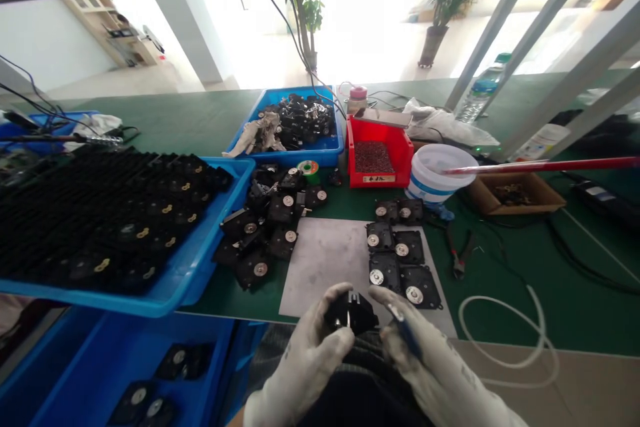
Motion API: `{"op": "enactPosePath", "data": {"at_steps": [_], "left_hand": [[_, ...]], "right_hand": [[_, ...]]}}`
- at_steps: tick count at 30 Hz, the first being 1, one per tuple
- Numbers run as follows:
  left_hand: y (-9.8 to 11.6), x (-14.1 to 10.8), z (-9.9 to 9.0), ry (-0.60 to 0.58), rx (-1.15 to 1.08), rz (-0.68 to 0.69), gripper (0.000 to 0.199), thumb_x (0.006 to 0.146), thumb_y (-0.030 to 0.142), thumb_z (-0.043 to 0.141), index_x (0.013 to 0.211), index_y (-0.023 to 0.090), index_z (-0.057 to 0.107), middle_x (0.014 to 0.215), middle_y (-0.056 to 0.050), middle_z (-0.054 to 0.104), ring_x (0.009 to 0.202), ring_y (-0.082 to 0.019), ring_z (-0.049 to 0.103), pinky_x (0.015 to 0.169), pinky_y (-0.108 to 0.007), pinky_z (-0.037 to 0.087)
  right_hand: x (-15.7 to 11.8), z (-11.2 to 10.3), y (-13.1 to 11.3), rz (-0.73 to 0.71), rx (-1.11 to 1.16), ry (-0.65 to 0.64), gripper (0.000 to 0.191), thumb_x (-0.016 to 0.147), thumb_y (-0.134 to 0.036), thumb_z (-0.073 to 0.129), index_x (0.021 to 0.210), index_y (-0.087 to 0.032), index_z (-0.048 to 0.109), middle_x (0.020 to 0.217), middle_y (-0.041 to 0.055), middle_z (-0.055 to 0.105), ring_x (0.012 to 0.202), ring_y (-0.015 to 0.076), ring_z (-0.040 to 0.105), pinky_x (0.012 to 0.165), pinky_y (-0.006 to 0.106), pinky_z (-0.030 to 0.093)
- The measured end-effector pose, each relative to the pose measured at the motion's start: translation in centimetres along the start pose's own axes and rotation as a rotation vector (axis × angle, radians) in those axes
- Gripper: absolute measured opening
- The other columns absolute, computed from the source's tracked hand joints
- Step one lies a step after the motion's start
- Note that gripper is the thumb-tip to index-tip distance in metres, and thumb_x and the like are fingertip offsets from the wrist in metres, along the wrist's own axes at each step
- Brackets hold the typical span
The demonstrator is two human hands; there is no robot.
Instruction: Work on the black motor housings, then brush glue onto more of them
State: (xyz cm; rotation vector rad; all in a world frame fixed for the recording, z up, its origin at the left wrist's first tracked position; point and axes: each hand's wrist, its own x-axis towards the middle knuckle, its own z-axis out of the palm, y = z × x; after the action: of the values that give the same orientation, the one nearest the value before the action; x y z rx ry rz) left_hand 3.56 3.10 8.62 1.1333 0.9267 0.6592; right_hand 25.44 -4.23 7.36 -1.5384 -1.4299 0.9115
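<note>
Black housing (351, 312) in gloved left hand (305, 363), right hand (440, 367) with blue tool (405, 332) beside

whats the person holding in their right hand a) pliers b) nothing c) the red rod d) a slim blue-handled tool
d, the right hand in its white glove grips a slim blue-handled tool, while the black part sits in the left hand
</note>
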Motion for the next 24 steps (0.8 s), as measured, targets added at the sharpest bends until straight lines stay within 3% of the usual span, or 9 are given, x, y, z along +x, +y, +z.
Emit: {"op": "enactPosePath", "data": {"at_steps": [2, 5, 11, 17, 24], "left_hand": [[-0.1, -0.1, 0.1, -0.031, 0.052, 0.052, 0.054, 0.092, 0.032, 0.063, 0.145, 0.022, 0.058, 0.150, -0.010, 0.063, 0.142, -0.033, 0.055, 0.121, -0.047, 0.042], [0.0, -0.1, 0.4, -0.056, 0.126, 0.125, 0.050, 0.094, 0.024, 0.060, 0.144, 0.025, 0.060, 0.147, -0.008, 0.064, 0.141, -0.029, 0.056, 0.122, -0.044, 0.042], [-0.2, 0.0, 0.5, -0.062, 0.194, 0.207, 0.050, 0.093, 0.019, 0.058, 0.142, 0.024, 0.061, 0.139, -0.008, 0.067, 0.132, -0.028, 0.062, 0.116, -0.039, 0.049], [0.2, -0.1, 0.2, -0.040, 0.285, 0.185, 0.050, 0.091, 0.021, 0.058, 0.141, 0.021, 0.062, 0.134, -0.011, 0.068, 0.127, -0.029, 0.065, 0.113, -0.040, 0.052], [1.4, 0.0, 0.1, -0.035, 0.399, 0.210, 0.053, 0.082, 0.019, 0.059, 0.134, 0.022, 0.068, 0.124, -0.009, 0.074, 0.114, -0.028, 0.071, 0.104, -0.038, 0.056]], "right_hand": [[0.6, 1.7, -1.2, 0.009, 0.011, -0.060, 0.042, 0.094, -0.044, 0.068, 0.134, -0.030, 0.071, 0.141, 0.0076, 0.070, 0.138, 0.0340, 0.061, 0.122, 0.052, 0.047], [1.8, 2.5, -2.2, 0.043, 0.008, -0.077, 0.040, 0.096, -0.036, 0.063, 0.135, -0.026, 0.070, 0.139, 0.0093, 0.071, 0.133, 0.0305, 0.065, 0.117, 0.050, 0.052], [3.1, 1.6, -3.7, 0.074, 0.042, -0.093, 0.040, 0.087, -0.031, 0.061, 0.121, -0.017, 0.077, 0.118, 0.0122, 0.080, 0.114, 0.0295, 0.076, 0.101, 0.040, 0.063], [3.2, 1.4, -4.7, 0.074, 0.061, -0.132, 0.043, 0.083, -0.024, 0.063, 0.124, -0.017, 0.078, 0.116, 0.0098, 0.080, 0.114, 0.0304, 0.076, 0.095, 0.036, 0.064], [3.2, 1.3, -4.0, 0.072, 0.040, -0.161, 0.044, 0.083, -0.022, 0.064, 0.125, -0.018, 0.076, 0.112, 0.0083, 0.080, 0.113, 0.0294, 0.075, 0.093, 0.034, 0.064]]}}
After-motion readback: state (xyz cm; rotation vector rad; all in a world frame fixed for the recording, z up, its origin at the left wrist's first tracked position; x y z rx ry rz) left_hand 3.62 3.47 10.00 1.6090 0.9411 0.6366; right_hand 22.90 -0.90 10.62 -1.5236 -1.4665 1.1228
